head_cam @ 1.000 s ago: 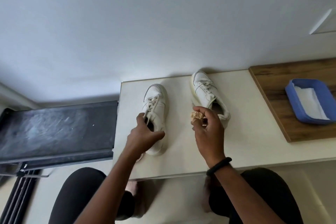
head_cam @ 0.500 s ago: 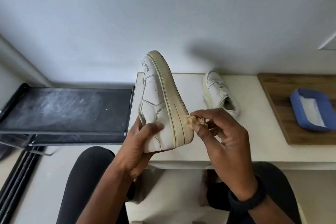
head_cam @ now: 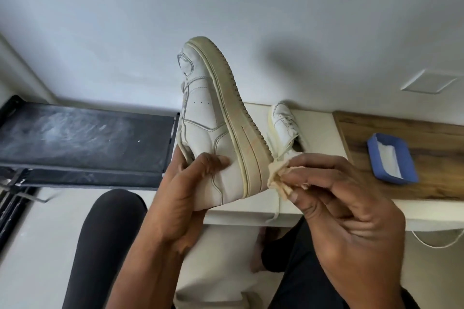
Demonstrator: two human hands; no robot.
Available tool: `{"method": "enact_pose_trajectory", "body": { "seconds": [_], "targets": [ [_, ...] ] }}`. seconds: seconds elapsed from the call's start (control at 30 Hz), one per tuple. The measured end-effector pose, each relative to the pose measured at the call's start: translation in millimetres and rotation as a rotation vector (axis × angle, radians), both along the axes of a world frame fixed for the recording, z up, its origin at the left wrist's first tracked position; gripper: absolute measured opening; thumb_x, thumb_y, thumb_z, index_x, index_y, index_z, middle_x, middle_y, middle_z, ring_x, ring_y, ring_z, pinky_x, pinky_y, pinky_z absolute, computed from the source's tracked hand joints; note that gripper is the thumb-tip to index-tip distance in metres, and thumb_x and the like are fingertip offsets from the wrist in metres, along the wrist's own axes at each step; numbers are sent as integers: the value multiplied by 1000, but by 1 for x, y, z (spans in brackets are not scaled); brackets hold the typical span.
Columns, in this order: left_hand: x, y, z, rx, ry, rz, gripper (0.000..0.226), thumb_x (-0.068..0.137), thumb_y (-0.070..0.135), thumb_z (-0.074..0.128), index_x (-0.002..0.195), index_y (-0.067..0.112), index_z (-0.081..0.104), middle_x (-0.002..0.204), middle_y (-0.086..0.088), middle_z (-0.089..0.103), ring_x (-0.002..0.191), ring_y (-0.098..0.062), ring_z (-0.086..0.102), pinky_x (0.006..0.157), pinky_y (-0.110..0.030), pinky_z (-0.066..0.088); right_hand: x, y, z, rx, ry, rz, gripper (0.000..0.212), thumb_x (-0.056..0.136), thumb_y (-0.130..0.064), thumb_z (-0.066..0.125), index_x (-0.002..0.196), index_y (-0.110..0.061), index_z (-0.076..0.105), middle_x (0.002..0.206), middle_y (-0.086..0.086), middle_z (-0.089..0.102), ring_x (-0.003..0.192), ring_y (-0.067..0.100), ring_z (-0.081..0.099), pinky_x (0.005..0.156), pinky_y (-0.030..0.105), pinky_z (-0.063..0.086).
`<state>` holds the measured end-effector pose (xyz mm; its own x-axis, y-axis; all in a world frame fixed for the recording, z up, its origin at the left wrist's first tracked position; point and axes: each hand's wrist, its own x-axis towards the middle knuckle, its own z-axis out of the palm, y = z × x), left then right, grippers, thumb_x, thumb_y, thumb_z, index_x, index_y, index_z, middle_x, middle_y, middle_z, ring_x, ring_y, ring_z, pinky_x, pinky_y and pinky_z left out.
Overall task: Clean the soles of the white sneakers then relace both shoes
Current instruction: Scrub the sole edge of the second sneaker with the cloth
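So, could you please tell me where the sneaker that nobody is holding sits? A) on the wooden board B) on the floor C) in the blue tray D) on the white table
D: the free sneaker rests on the white table, clear of the wooden board and the blue tray.

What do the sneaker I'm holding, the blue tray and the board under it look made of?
Held sneaker: upper looks like smooth matte leather or synthetic, given stitched panels and punched holes; sole looks like yellowed rubber with a ribbed edge. Blue tray: probably plastic, even colour, rounded rim. Board: wood or laminate, grain showing.
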<state>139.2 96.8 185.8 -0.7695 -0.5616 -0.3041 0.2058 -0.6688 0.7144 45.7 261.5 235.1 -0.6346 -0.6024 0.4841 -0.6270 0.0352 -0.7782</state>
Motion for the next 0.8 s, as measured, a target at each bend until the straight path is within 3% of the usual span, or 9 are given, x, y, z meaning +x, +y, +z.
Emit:
{"method": "enact_pose_trajectory", "body": {
  "seconds": [0.1,0.3,0.47,0.53,0.6,0.67,0.7,0.8],
  "targets": [
    [23,15,5,27,16,-4,55,75,10,68,129,19,68,128,-12,74,115,-34,71,85,-44,63,15,9,-3,126,191,-62,35,83,-8,75,116,-19,72,106,-9,72,98,11,71,79,25,57],
    [59,54,9,65,121,-26,75,81,24,83,148,9,53,140,-20,66,124,-34,68,88,-38,61,52,29,3,102,300,-58,17,83,0,72,92,-13,80,109,4,67,94,5,64,79,11,49],
    [83,64,11,64,91,-91,73,69,11,79,139,2,58,112,-20,74,81,-28,77,53,-31,61,83,53,-8,164,333,-151,18,80,-4,74,88,-18,81,110,-1,69,98,10,62,81,10,45],
    [88,68,13,65,71,-101,75,60,5,83,132,2,63,108,-20,75,76,-27,77,50,-29,59,92,62,-15,127,333,-199,15,80,-2,74,87,-14,81,107,3,71,103,7,61,88,9,45],
    [88,73,17,78,35,-103,59,58,1,79,117,5,72,100,-17,77,71,-25,77,46,-27,57,97,71,-23,97,313,-213,12,84,-3,73,88,-10,81,106,6,71,105,11,63,90,14,49],
    [82,80,25,94,-50,-117,48,66,2,80,114,5,72,86,-12,77,59,-20,73,40,-24,53,100,79,-31,107,284,-219,12,84,-3,73,92,-9,80,106,6,71,105,12,65,91,17,52],
    [77,82,29,94,-101,-129,43,73,12,80,115,4,71,80,-10,76,54,-18,71,37,-22,50,100,81,-36,125,269,-220,13,85,-3,72,93,-9,80,106,7,70,105,13,65,91,18,52],
    [64,84,28,97,-229,-160,29,93,24,64,113,3,69,65,-5,72,40,-15,64,33,-17,44,92,84,-45,180,240,-219,16,87,1,69,95,-7,80,106,10,68,106,11,63,92,17,52]
  ]
}}
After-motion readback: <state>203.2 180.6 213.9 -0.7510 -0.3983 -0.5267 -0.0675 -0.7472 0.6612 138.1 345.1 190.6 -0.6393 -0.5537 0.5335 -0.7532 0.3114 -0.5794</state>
